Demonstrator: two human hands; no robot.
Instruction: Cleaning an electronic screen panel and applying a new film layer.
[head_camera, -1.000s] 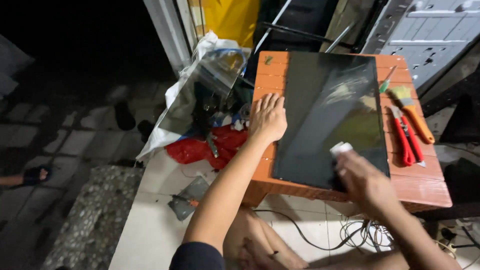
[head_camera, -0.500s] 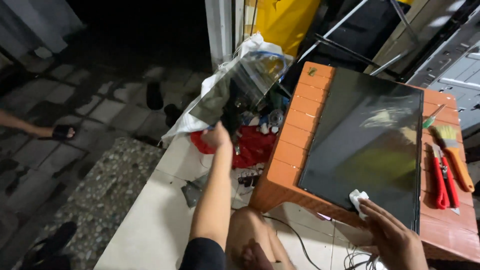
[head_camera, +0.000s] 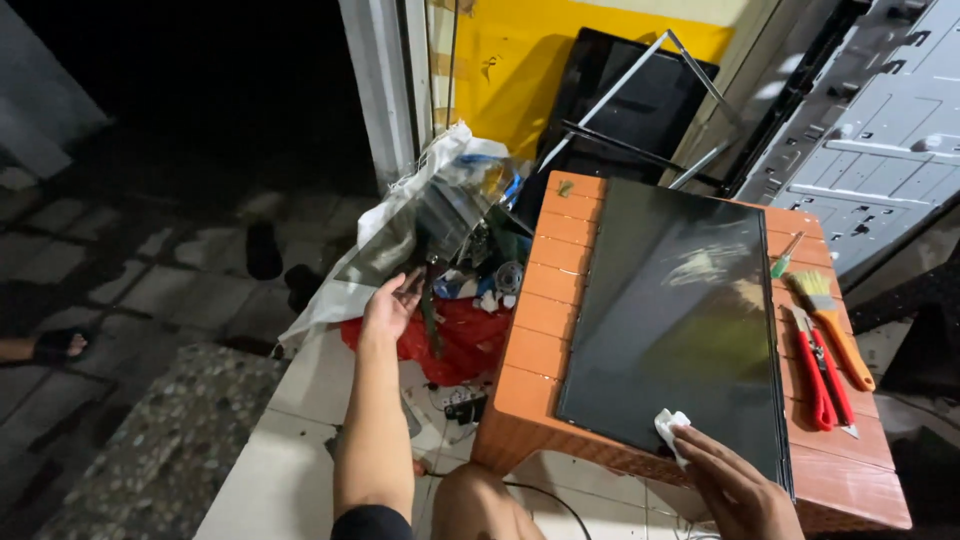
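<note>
We're reaching our left hand (head_camera: 388, 305), fingers spread, off the dark panel (head_camera: 680, 320) toward the white sack (head_camera: 420, 215) left of it, right hand (head_camera: 730, 485) pinching a white cloth (head_camera: 668, 425) on the panel's near edge.

— We see a night scene, lit from near our head: the orange plastic slatted tabletop (head_camera: 540, 330) and yellow wall panel (head_camera: 520, 70) glow, while the upper left falls to black.

— We notice pale glare streaks on the dark flat glossy screen panel (head_camera: 680, 330). The paved ground at left is dim, grainy and soft.

— Straight lines bow slightly at our frame's edges.
</note>
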